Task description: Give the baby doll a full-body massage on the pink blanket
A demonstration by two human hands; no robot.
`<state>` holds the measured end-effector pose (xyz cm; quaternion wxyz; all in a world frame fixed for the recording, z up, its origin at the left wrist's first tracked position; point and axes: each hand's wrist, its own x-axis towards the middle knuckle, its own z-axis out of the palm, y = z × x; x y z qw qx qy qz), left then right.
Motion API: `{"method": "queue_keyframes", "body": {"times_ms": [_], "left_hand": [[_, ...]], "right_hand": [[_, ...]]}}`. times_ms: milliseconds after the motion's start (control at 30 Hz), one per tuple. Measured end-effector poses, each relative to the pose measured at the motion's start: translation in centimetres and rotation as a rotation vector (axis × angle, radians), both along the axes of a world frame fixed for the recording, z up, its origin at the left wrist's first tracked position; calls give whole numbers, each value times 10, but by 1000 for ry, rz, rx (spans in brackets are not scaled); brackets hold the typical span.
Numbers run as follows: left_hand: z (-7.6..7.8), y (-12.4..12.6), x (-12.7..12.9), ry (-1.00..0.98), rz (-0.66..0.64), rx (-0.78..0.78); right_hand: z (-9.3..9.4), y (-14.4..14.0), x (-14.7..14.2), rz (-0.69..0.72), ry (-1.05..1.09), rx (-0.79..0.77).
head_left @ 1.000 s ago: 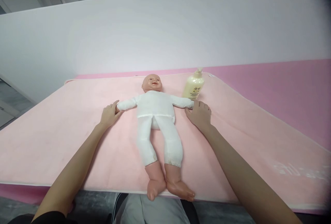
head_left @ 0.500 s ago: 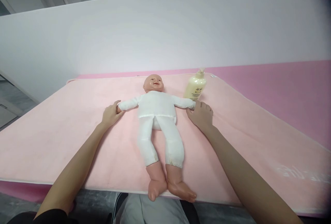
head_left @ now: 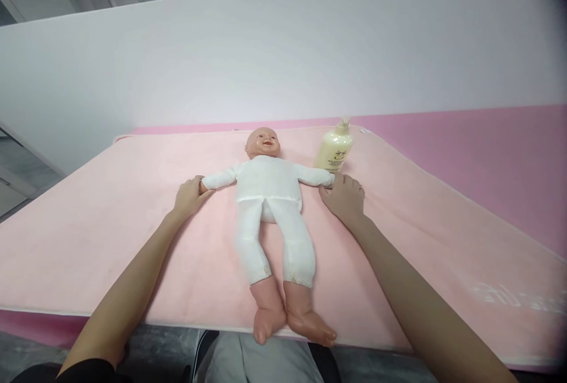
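Note:
A baby doll (head_left: 269, 177) with a white cloth body lies face up on a pink towel (head_left: 186, 271), its arms spread wide and its feet over the near edge. My left hand (head_left: 191, 197) is closed around the doll's hand on the left side. On the right side, my right hand (head_left: 344, 197) wraps over the doll's other hand, which it mostly hides. Just beyond my right hand stands a pale yellow pump bottle (head_left: 335, 148), near the doll's outstretched arm.
A white wall panel (head_left: 283, 52) rises behind the towel. Pink table surface (head_left: 478, 164) shows along the right and back. My lap in grey trousers (head_left: 261, 359) is below the near edge, above a dark floor.

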<state>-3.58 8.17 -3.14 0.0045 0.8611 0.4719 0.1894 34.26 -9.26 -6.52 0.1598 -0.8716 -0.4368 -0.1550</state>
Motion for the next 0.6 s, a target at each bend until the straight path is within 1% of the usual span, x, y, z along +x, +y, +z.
{"method": "queue_keyframes", "body": {"times_ms": [200, 367, 600], "left_hand": [[-2, 2, 0, 5, -2, 14], [-1, -1, 1, 13, 5, 7], [-1, -3, 3, -56, 12, 4]], "right_hand": [[2, 0, -1, -1, 12, -12], [4, -1, -3, -3, 20, -14], [4, 0, -3, -6, 24, -13]]}}
